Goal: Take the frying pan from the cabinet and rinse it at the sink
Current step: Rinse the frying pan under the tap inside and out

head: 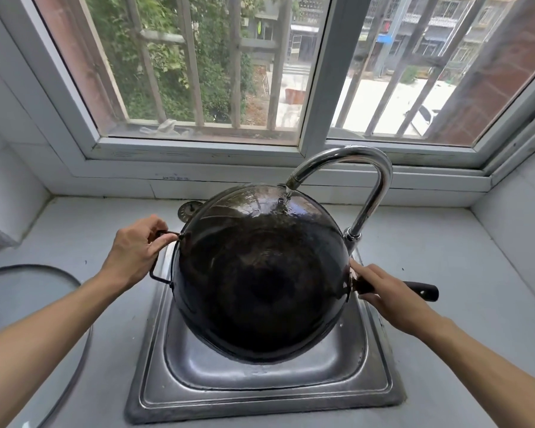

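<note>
A large black frying pan [260, 273], round and deep like a wok, is held upside down and tilted over the steel sink [260, 393]. Its blackened underside faces me. My left hand [136, 251] grips the wire loop handle on the pan's left rim. My right hand [383, 291] grips the long black handle on the right. The chrome tap [368, 180] arches over the pan's far edge, and a thin stream of water runs from its spout onto the wet upper part of the pan.
Grey countertop [430, 242] surrounds the sink. A glass lid rim [59, 273] lies at the left. A round metal drain stopper [187, 208] sits behind the pan. A barred window [198, 72] stands right behind the tap.
</note>
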`<state>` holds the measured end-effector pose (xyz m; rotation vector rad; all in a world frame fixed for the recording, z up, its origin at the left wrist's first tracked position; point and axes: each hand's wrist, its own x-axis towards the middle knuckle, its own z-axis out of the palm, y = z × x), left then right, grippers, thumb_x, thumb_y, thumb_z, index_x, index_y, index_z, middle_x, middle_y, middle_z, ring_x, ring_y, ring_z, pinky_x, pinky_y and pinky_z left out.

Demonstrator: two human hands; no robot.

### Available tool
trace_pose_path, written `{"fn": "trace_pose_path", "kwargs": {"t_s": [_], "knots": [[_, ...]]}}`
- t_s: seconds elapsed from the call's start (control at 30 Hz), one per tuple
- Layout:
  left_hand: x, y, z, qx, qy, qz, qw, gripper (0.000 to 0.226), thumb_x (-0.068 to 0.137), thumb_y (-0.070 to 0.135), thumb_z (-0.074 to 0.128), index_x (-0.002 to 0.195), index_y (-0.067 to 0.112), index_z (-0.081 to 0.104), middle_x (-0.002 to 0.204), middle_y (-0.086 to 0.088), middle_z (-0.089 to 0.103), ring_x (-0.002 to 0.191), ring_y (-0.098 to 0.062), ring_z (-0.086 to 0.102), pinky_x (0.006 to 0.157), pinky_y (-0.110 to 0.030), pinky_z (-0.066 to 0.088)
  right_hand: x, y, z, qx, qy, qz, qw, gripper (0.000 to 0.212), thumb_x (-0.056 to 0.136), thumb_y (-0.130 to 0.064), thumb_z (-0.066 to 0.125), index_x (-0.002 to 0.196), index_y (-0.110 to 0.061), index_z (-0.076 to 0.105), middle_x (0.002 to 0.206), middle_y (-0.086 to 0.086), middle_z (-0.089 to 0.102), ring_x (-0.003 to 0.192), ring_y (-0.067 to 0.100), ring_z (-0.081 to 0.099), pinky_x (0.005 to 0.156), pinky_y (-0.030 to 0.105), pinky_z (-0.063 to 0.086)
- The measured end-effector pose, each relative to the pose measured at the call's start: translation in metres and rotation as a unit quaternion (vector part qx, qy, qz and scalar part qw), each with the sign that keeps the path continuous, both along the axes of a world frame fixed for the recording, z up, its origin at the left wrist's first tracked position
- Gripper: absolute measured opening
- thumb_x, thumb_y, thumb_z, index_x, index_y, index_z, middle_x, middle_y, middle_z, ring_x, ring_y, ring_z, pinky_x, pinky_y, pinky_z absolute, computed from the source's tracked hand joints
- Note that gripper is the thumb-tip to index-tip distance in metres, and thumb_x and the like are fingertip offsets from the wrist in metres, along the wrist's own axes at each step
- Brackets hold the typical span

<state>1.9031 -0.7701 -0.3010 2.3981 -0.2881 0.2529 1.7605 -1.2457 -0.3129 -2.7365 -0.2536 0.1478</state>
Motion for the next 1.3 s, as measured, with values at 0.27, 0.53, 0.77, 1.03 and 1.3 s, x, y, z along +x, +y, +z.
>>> {"fn": "trace_pose_path", "kwargs": {"t_s": [0.27, 0.53, 0.77, 1.03, 1.3], "knots": [[0.008, -0.015, 0.007, 0.01, -0.01, -0.025, 1.0, 0.017, 0.086, 0.028, 0.073, 0.09, 0.016, 0.062, 0.08, -0.004, 0.066, 0.076, -0.028, 0.063, 0.07, -0.045, 0.054, -0.01, -0.007, 0.0, 0.004, 0.009, -0.007, 1.0, 0.076, 0.09, -0.012, 0.064, 0.151, -0.029, 0.023, 0.105, -0.011, 0.044, 0.087, 0.011, 0.052, 0.083, 0.026, 0.044], [0.007, -0.021, 0.004, 0.016, -0.006, -0.054, 0.998, 0.012, 0.085, 0.018, 0.074, 0.089, 0.016, 0.063, 0.08, -0.004, 0.064, 0.075, -0.026, 0.061, 0.071, -0.04, 0.051, -0.016, -0.008, -0.001, 0.026, 0.039, -0.062, 0.997, 0.071, 0.089, -0.013, 0.066, 0.145, -0.035, 0.028, 0.109, -0.015, 0.052, 0.096, 0.012, 0.055, 0.089, 0.029, 0.044], [-0.006, -0.002, -0.006, 0.06, -0.023, -0.119, 0.991, 0.011, 0.083, 0.016, 0.075, 0.085, 0.018, 0.065, 0.081, 0.005, 0.058, 0.076, -0.009, 0.056, 0.07, -0.032, 0.046, -0.025, -0.007, -0.007, 0.034, 0.065, -0.084, 0.994, 0.068, 0.084, -0.01, 0.069, 0.136, -0.034, 0.031, 0.104, -0.009, 0.059, 0.091, 0.015, 0.059, 0.085, 0.03, 0.045], [-0.031, 0.022, -0.007, 0.083, -0.023, -0.15, 0.985, 0.016, 0.081, 0.036, 0.066, 0.085, 0.022, 0.06, 0.086, 0.011, 0.053, 0.077, -0.015, 0.056, 0.071, -0.035, 0.048, -0.026, -0.003, -0.009, -0.037, -0.035, 0.04, 0.998, 0.035, 0.069, 0.0, 0.073, 0.096, -0.018, 0.058, 0.088, -0.006, 0.052, 0.072, 0.02, 0.054, 0.063, 0.032, 0.046], [-0.055, 0.047, -0.009, 0.22, -0.173, -0.224, 0.934, 0.04, 0.088, 0.05, 0.051, 0.083, 0.011, 0.059, 0.093, 0.0, 0.056, 0.083, -0.018, 0.049, 0.075, -0.027, 0.04, -0.026, -0.002, -0.003, -0.095, -0.112, 0.078, 0.986, 0.035, 0.065, 0.002, 0.071, 0.091, -0.017, 0.056, 0.088, -0.001, 0.05, 0.074, 0.022, 0.049, 0.057, 0.037, 0.046]]}}
